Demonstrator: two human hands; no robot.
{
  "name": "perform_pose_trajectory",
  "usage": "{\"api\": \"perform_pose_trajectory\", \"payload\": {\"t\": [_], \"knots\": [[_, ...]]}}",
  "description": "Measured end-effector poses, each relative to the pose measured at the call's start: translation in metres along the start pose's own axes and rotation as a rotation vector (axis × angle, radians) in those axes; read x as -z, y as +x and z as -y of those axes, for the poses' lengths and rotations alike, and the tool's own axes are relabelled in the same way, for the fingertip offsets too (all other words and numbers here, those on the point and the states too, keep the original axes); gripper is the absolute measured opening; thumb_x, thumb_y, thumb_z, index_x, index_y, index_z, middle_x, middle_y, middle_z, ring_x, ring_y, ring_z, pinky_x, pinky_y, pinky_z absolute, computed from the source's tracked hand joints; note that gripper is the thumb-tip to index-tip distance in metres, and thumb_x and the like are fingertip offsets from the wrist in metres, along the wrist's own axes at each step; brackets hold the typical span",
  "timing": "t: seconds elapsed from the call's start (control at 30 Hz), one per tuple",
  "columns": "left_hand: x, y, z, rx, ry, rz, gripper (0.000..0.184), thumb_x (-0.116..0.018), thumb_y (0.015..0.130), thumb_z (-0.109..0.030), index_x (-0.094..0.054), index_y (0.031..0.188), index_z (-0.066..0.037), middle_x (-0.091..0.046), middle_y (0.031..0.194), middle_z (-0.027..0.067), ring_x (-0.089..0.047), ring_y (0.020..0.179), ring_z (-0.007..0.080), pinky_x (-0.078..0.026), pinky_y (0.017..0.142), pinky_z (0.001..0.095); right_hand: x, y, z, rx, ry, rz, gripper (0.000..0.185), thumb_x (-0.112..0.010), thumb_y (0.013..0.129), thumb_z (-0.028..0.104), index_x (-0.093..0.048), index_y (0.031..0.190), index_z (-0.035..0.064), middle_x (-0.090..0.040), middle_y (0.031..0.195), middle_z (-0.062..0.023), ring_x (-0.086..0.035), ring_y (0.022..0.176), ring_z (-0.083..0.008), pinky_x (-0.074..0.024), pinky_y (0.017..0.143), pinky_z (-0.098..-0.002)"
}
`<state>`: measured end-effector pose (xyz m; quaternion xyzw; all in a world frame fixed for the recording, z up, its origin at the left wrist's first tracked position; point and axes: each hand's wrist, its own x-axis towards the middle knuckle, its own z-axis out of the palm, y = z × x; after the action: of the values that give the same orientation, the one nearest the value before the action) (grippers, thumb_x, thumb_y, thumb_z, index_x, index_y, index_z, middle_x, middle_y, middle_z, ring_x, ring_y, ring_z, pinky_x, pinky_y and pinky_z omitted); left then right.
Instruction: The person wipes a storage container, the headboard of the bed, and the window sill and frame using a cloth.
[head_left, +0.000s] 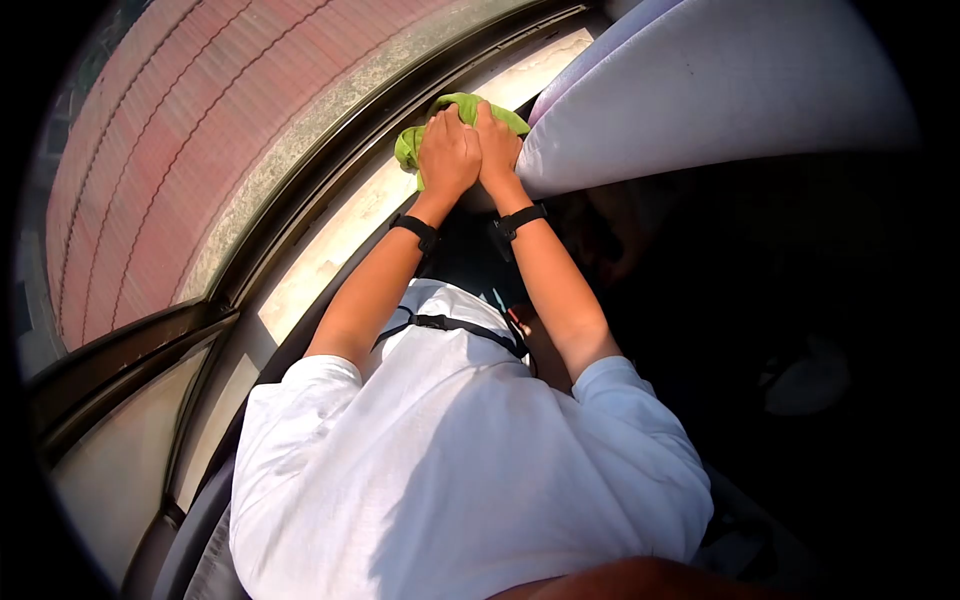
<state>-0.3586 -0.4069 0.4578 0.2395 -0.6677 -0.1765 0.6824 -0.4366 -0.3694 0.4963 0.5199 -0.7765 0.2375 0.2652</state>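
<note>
A bright green cloth (408, 148) lies bunched on the pale window sill (335, 230), close to the edge of a light curtain. My left hand (450, 152) is closed over the cloth with its fingers curled into it. Right beside it, touching it, my right hand (498, 142) also grips the cloth, its fingers bent. Part of the cloth is hidden beneath both hands. Each wrist wears a black band.
Dark window track (290, 180) runs along the sill, with a window frame (130, 345) at lower left. Outside is a red ribbed roof (170, 140). A pale curtain (720, 95) hangs at upper right. Deep shadow hides the right side.
</note>
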Motion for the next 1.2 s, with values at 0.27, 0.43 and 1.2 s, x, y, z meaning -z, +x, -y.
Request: {"api": "perform_pose_trajectory", "payload": {"t": [0.27,0.43,1.2], "knots": [[-0.016,-0.008,0.014,-0.035,-0.042,0.092,0.03,-0.048,0.088,-0.016,-0.056,0.109,0.004,-0.063,0.104,0.0264,-0.058,0.099,0.0445,-0.044,0.094,0.0499,-0.006,-0.006,-0.009,-0.072,-0.102,0.032,0.037,-0.055,0.089,0.038,-0.052,0.112,0.0083,-0.069,0.088,-0.0201,-0.067,0.087,-0.0403,-0.0517,0.072,-0.0547],[0.008,-0.005,0.002,-0.118,-0.031,0.065,0.02,-0.051,0.085,-0.014,-0.057,0.097,0.001,-0.061,0.093,0.0214,-0.058,0.089,0.0403,-0.045,0.087,0.0479,0.005,-0.017,0.0,0.081,-0.407,-0.2,0.031,-0.059,0.088,0.033,-0.058,0.107,0.0085,-0.062,0.097,-0.0122,-0.06,0.098,-0.0318,-0.0497,0.081,-0.0455],[0.126,0.052,-0.114,-0.102,0.081,0.055,0.028,-0.052,0.085,-0.02,-0.06,0.104,-0.001,-0.064,0.096,0.0153,-0.06,0.095,0.0323,-0.048,0.084,0.0436,0.143,-0.024,0.082,0.156,-0.052,-0.177,0.032,-0.062,0.085,0.025,-0.053,0.108,0.0043,-0.054,0.109,-0.0178,-0.053,0.104,-0.0388,-0.0467,0.084,-0.0478]]}}
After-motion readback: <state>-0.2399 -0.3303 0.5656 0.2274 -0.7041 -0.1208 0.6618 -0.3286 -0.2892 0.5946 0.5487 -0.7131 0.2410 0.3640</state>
